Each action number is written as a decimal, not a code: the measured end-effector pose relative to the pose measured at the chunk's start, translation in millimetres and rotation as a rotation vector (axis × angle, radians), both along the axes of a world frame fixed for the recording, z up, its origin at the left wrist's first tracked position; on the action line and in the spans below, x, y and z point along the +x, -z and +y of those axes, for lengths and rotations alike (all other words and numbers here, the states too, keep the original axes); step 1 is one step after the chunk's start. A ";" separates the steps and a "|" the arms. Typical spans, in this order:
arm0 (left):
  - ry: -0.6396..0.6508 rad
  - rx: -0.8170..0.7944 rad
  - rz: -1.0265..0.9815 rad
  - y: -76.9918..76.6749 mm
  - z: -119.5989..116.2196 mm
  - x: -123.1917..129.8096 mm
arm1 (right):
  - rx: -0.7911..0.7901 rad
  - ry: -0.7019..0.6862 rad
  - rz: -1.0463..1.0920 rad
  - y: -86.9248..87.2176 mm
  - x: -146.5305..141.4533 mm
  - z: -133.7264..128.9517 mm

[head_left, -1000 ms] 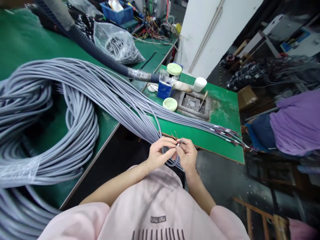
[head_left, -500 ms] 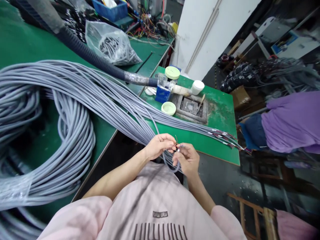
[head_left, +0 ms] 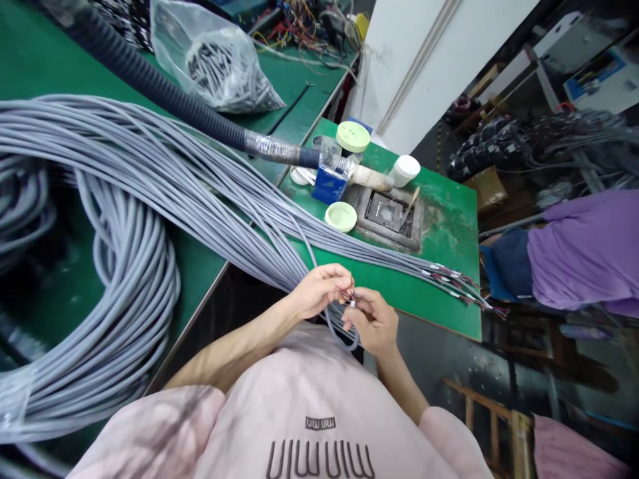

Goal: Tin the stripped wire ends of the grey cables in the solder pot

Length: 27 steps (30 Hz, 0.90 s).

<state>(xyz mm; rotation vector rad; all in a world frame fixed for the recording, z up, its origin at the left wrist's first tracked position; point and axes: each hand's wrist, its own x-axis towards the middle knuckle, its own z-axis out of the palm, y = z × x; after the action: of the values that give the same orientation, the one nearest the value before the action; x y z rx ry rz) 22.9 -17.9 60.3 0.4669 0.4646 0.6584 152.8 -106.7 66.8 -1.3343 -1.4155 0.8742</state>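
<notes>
Close to my body, my left hand (head_left: 323,290) pinches the thin coloured wires (head_left: 346,291) that fan out of the stripped end of a grey cable (head_left: 335,332). Just to its right, my right hand (head_left: 374,320) is closed around the same end, by a small white band where the wires leave the grey jacket. The cable loops down below my fingers and runs back toward a bundle of grey cables (head_left: 259,229). Several stripped cable ends (head_left: 456,283) lie at the bundle's right end, showing dark and red wires.
A soldering pot (head_left: 389,214) is set in the green bench, with a brush across it. Near it are a blue box (head_left: 329,185), a pale green lid (head_left: 341,217), a white cup (head_left: 405,170) and a ribbed hose (head_left: 200,123). A person in purple (head_left: 589,253) is at right.
My view has shifted slightly, so the bench items appear moved. Between my hands the coloured wires are now more spread and upright; both hands stay on the cable end.
</notes>
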 end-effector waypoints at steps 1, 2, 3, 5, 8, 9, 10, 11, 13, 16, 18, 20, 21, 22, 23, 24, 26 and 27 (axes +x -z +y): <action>0.003 -0.004 0.010 0.6 1.7 -0.1 | -0.003 0.015 -0.024 -0.1 0.9 1.3; 0.008 -0.004 0.014 1.0 3.3 -0.2 | -0.006 0.028 -0.043 -0.2 1.7 2.6; 0.012 -0.002 0.016 1.4 4.7 -0.3 | -0.008 0.040 -0.056 -0.2 2.5 3.9; 0.012 0.004 0.023 1.4 6.7 -0.7 | -0.009 0.062 -0.074 0.3 4.1 6.3; -0.019 0.014 0.075 -0.8 7.8 -2.4 | -0.016 0.090 -0.111 1.6 6.4 9.1; -0.037 0.018 0.103 -1.9 7.8 -3.2 | -0.022 0.093 -0.124 1.9 7.1 9.9; -0.058 0.020 0.131 -3.0 7.6 -4.1 | -0.026 0.094 -0.135 2.1 7.5 10.5; -0.080 0.020 0.155 -3.9 7.3 -5.1 | -0.029 0.095 -0.141 2.0 7.8 11.1; -0.114 0.016 0.182 -4.9 6.2 -6.7 | -0.032 0.101 -0.143 1.6 7.8 12.3; -0.158 0.005 0.177 -3.8 3.5 -7.3 | -0.035 0.115 -0.125 0.7 6.6 14.1; -0.188 0.009 0.171 -1.9 1.0 -6.5 | -0.036 0.126 -0.108 0.6 5.6 15.5; -0.210 0.024 0.176 0.5 -1.4 -5.4 | -0.027 0.135 -0.091 1.0 5.1 16.7; -0.214 0.032 0.181 1.8 -2.5 -4.9 | -0.022 0.135 -0.085 1.3 4.9 17.2; -0.219 0.040 0.183 3.0 -3.4 -4.5 | -0.019 0.133 -0.081 1.7 4.9 17.6; -0.225 0.047 0.184 4.0 -4.1 -4.4 | -0.020 0.130 -0.078 2.1 4.9 17.9; -0.233 0.055 0.183 4.9 -4.7 -4.4 | -0.025 0.125 -0.075 2.6 4.9 18.0; -0.250 0.085 0.184 5.7 -6.0 -4.8 | -0.038 0.117 -0.068 3.4 4.9 18.1; -0.259 0.113 0.193 5.7 -6.9 -5.2 | -0.045 0.116 -0.061 3.8 5.0 18.2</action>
<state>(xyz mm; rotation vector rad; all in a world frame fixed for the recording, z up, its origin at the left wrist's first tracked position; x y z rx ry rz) 17.7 -24.9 54.6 0.5858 0.6803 0.8970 157.7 -88.5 62.9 -1.4727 -1.3572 0.7990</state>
